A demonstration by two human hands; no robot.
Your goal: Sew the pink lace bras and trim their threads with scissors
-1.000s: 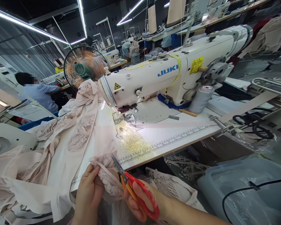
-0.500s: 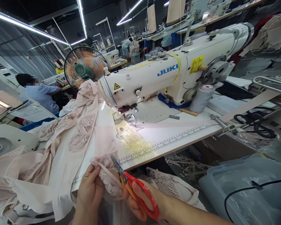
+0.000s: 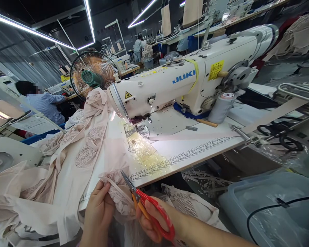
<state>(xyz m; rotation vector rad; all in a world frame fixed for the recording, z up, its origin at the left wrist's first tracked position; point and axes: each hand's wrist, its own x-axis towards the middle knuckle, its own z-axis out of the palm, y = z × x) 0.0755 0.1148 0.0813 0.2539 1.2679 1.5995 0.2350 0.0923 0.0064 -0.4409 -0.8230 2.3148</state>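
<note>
At the table's front edge my left hand [image 3: 100, 202] is closed on a pale pink lace garment [image 3: 118, 188], pinching its edge between thumb and fingers. My right hand [image 3: 150, 218] grips scissors [image 3: 154, 212] with red and orange handles. Their blades point up and left, lying against the garment's right side; whether they are parted is hard to tell. Behind both hands stands a white JUKI sewing machine [image 3: 164, 82]. A band of the same pale fabric [image 3: 114, 151] runs from the garment up towards the needle area.
More pale garments [image 3: 90, 147] are heaped on the left of the white table [image 3: 175, 163]. A thread cone [image 3: 222, 108] stands by the machine. Black scissors [image 3: 280, 132] lie at right, above a translucent plastic bin [image 3: 273, 206]. A fan [image 3: 92, 75] and a seated person [image 3: 45, 106] are behind.
Both hands, the scissors and the garment stay almost where they were. In the far background a person has straightened up a little.
</note>
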